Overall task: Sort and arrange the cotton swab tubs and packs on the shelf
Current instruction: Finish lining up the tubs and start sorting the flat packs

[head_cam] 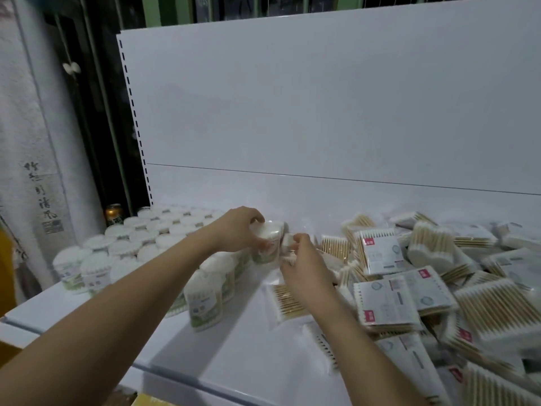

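White cotton swab tub being held above mid-shelf, left hand curling round its top, right hand pinching its wrapper, tubs standing far left, packs piling right.

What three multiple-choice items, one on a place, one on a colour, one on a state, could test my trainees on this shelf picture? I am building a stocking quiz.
1. Where do the upright tubs stand on the shelf?
A. left part
B. right part
C. on the back panel

2. What colour are the sticks in the flat packs?
A. blue
B. tan
C. black

3. What is the left hand doing?
A. lying flat on the shelf
B. gripping a tub
C. hanging idle

Key: 1 A, the tubs stand in rows at the left; 2 B, tan sticks show through the clear wrap; 3 B, its fingers curl round the held tub, while the right hand pinches something small and white beside it.
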